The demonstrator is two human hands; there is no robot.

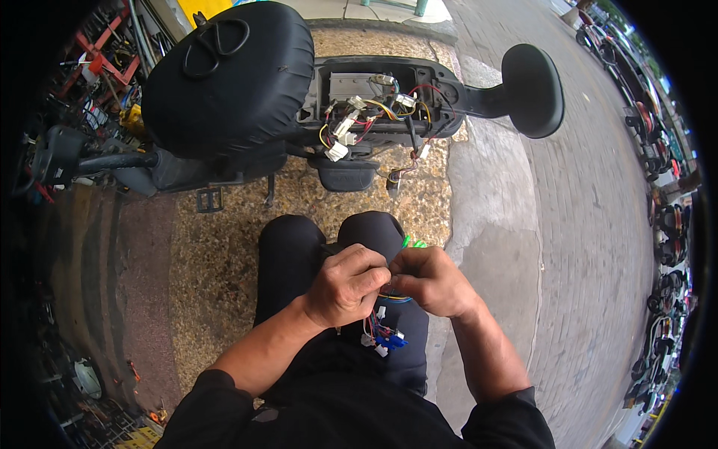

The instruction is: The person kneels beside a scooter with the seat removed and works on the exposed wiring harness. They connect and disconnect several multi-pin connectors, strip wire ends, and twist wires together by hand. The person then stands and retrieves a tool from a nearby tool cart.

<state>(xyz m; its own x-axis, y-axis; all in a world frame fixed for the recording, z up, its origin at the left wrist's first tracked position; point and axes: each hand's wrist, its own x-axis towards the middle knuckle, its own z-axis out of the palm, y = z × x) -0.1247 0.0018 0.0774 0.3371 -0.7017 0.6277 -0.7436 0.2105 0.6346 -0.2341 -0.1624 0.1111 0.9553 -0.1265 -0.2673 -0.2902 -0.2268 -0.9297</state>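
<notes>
The left hand [348, 284] and right hand [434, 283] meet over the lap, thumbs and forefingers pinched closed on a thin wiring harness [396, 299]; the fingers block the view of which wire each one holds. Just below the grip, the harness hangs in front of the black trousers [292, 251], ending in white connectors and a blue connector [393, 342]. Right behind the right hand, a bright green object [413, 243] shows partly, too hidden to identify. Farther beyond the grip stands an electric scooter, its open compartment [350, 84] spilling coloured wires and white plugs [338, 152] over the near edge. To the upper left of the grip sits its bulky black seat [232, 97], bearing a looped black cord [217, 49]; to the upper right is a padded backrest [532, 90]. Well off to the right, parked two-wheelers [649, 127] line the paving.
</notes>
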